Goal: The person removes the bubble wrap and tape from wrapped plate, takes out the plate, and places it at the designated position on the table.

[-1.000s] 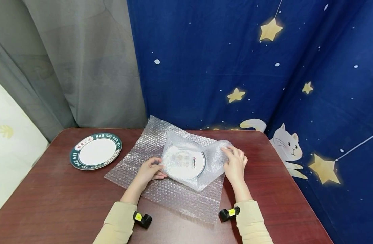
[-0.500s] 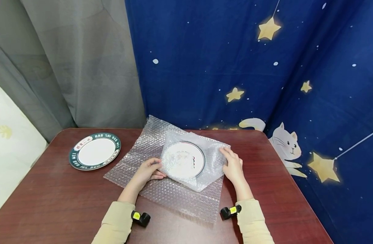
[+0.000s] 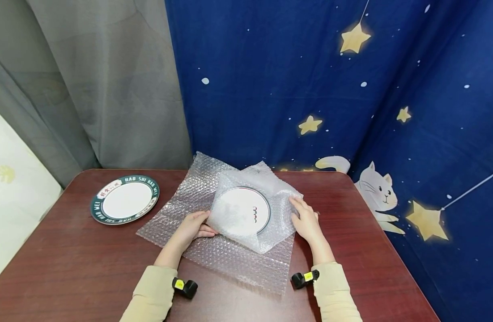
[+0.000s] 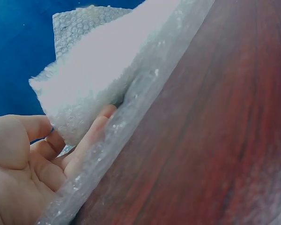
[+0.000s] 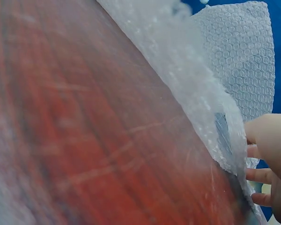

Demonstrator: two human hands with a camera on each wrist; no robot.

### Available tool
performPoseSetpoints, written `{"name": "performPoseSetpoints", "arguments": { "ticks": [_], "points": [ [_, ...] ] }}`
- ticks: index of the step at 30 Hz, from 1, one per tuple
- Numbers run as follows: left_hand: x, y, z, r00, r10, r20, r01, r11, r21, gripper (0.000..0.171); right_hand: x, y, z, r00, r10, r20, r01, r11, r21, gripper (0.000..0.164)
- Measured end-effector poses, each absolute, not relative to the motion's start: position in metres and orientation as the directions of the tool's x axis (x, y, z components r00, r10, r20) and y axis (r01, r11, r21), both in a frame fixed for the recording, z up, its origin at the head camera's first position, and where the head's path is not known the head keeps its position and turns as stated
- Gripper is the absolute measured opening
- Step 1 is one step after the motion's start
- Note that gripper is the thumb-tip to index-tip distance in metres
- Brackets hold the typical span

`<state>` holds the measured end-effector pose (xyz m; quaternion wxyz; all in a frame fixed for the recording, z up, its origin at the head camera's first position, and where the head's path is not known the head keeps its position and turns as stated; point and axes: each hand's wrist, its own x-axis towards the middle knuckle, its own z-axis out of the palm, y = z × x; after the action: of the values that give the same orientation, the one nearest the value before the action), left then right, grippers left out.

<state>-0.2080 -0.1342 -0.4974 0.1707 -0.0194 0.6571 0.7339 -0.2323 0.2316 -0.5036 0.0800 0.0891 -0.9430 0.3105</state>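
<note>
A white plate (image 3: 240,203) with a dark rim line and a small printed mark lies under a folded layer of bubble wrap (image 3: 230,176) in the head view. My left hand (image 3: 193,228) grips the left edge of this wrapped bundle; in the left wrist view the thumb bears on the wrap (image 4: 91,70) and fingers (image 4: 86,143) reach beneath it. At the right edge, my right hand (image 3: 307,221) holds the wrap's border between thumb and fingers, its fingertips partly hidden by the wrap (image 5: 192,79) in the right wrist view. Beneath everything spreads a larger bubble wrap sheet (image 3: 246,268).
A second plate (image 3: 127,200), with a green lettered rim, rests at the table's back left. The brown-red table (image 3: 89,273) ends at a grey curtain (image 3: 138,89) and a blue star-patterned curtain (image 3: 250,89) behind.
The flap that my right hand held raised has come down flat on the right. The wrap's far edge has unfolded backward, and more of the plate's rim shows. The left hand stays nearly still.
</note>
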Motion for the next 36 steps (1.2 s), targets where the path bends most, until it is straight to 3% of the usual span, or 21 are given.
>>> {"name": "performPoseSetpoints", "arguments": {
  "ticks": [16, 24, 36],
  "points": [
    [-0.207, -0.148, -0.495, -0.922, 0.313, -0.23, -0.241, 0.004, 0.971, 0.02, -0.231, 0.233, -0.504, -0.982, -0.135, 0.13, -0.185, 0.807, -0.561, 0.068],
    [-0.206, -0.154, -0.492, -0.915, 0.334, -0.227, -0.209, 0.088, 0.974, 0.024, -0.229, 0.234, -0.502, -0.987, -0.117, 0.111, -0.159, 0.829, -0.536, 0.072],
    [-0.204, -0.158, -0.485, -0.895, 0.404, -0.188, -0.075, 0.279, 0.957, 0.044, -0.23, 0.238, -0.502, -0.994, -0.09, 0.058, -0.107, 0.86, -0.498, 0.079]
  ]
}}
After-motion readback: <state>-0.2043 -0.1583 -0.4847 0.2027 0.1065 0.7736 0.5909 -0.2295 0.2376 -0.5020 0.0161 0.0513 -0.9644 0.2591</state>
